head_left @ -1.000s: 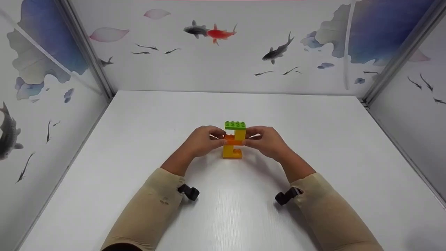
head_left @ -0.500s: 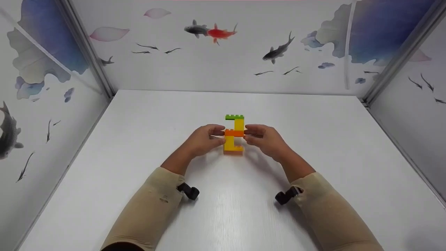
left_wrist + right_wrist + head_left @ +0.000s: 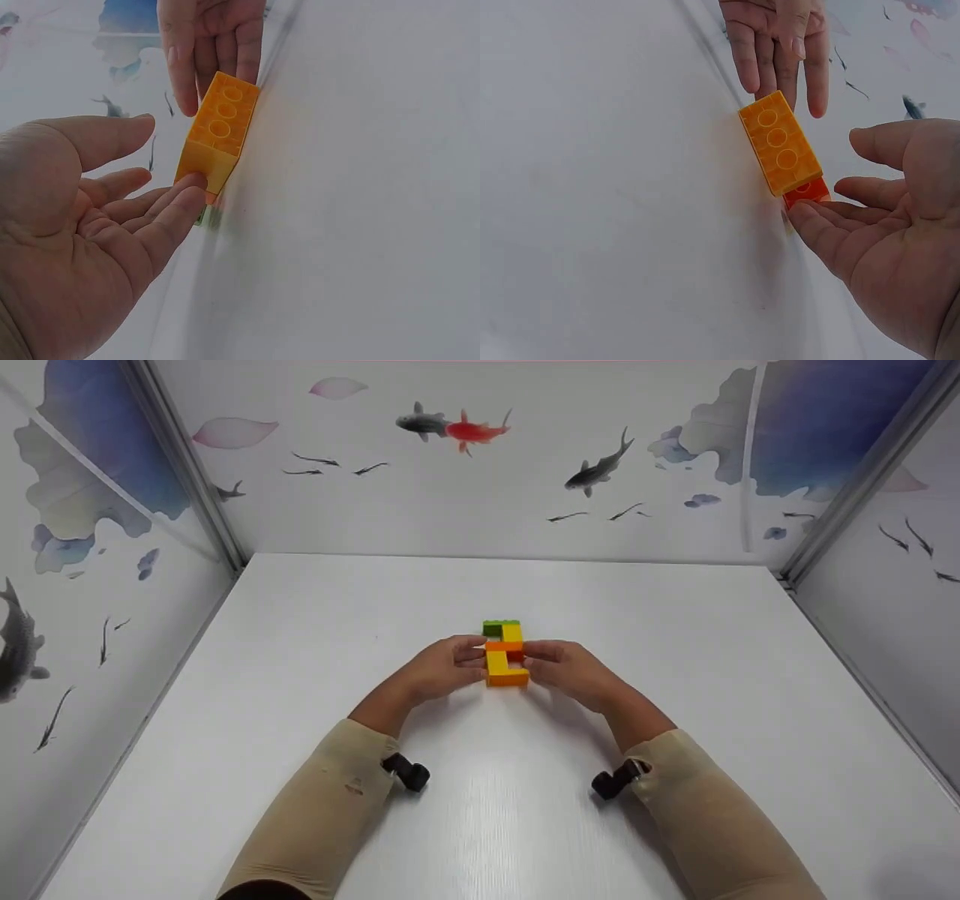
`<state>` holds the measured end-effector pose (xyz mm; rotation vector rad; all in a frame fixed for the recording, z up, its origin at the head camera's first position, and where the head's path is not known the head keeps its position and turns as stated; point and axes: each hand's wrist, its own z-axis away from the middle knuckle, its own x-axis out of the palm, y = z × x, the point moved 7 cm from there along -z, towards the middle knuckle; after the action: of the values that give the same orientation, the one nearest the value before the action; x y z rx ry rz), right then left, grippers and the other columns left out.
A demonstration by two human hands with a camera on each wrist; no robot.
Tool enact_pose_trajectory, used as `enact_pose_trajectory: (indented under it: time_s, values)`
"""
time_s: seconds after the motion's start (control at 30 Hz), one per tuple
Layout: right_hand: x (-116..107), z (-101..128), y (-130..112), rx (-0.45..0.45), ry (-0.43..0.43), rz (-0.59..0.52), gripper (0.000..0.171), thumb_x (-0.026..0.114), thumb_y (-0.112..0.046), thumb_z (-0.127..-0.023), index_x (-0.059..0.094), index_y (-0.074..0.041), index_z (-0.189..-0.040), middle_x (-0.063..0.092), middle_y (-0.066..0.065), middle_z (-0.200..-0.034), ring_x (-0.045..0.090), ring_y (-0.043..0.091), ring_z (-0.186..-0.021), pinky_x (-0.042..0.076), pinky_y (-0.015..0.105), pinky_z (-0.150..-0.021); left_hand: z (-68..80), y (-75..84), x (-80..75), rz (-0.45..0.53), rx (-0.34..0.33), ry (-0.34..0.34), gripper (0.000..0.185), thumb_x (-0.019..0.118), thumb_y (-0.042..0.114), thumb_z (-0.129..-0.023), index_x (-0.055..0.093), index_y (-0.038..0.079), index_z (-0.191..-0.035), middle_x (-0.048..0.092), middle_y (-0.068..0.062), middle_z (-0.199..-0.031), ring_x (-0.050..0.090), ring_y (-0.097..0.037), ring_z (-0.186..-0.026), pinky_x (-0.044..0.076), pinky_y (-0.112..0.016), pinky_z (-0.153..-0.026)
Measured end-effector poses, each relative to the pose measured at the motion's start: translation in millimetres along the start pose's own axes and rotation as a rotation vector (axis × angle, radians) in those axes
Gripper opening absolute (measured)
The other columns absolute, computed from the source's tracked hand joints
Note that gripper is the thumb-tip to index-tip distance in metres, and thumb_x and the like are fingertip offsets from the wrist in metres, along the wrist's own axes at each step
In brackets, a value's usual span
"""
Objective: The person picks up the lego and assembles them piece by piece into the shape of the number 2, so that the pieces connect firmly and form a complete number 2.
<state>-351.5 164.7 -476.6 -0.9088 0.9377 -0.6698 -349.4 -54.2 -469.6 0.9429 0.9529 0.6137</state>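
A small structure of toy building bricks (image 3: 496, 661) lies tipped back on the table, green brick (image 3: 493, 628) farthest from me. Yellow bricks and an orange middle brick (image 3: 504, 646) make up the rest. The hollow underside of its yellow-orange end brick (image 3: 225, 112) faces the left wrist camera. My left hand (image 3: 450, 666) is at its left side, fingers extended, fingertips touching a yellow brick and thumb held away. On the opposite side, my right hand (image 3: 564, 669) has its fingertips against the orange brick (image 3: 808, 192), thumb also apart.
The white table (image 3: 480, 810) spreads around the hands. Walls printed with fish (image 3: 472, 432) and leaves enclose it at the back and both sides. Black wrist cameras (image 3: 406, 772) sit on the beige sleeves (image 3: 315, 802).
The brick structure stood upright between pinching hands, then rose slightly and tipped back, away from me, onto the table. Both hands loosened, thumbs coming off the bricks.
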Motion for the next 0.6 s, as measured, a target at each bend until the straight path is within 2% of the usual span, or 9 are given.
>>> enact_pose_trajectory:
  time_s: [0.23,0.47,0.6]
  values:
    - [-12.5,-1.2,-7.5,0.095,0.06,-0.012,0.062,0.06,-0.051,-0.108,0.05,-0.019,-0.16,0.056,0.005,-0.161,0.061,0.026,-0.144,0.041,0.052,-0.127,-2.2,4.3,-18.1,-0.039,-0.012,0.071,0.066,0.07,0.032,-0.105,0.043,0.022,-0.164,0.054,-0.003,-0.164,0.054,-0.022,-0.151,0.046,-0.044,-0.124]
    - [-40.1,-0.3,-20.9,0.085,0.12,-0.013,0.064,0.056,-0.056,-0.108,0.052,-0.016,-0.158,0.052,0.008,-0.164,0.054,0.031,-0.151,0.038,0.052,-0.129,-3.7,13.3,-43.0,-0.027,-0.038,0.191,0.068,0.068,0.044,-0.105,0.042,0.023,-0.165,0.053,0.001,-0.165,0.054,-0.02,-0.15,0.046,-0.044,-0.124]
    - [-51.3,-1.6,-31.4,0.067,0.152,-0.037,0.064,0.055,-0.055,-0.109,0.051,-0.015,-0.158,0.05,0.008,-0.166,0.049,0.03,-0.155,0.037,0.051,-0.129,-6.8,26.8,-53.1,0.016,-0.044,0.281,0.066,0.065,0.051,-0.105,0.045,0.026,-0.163,0.056,0.003,-0.162,0.053,-0.019,-0.15,0.046,-0.043,-0.124]
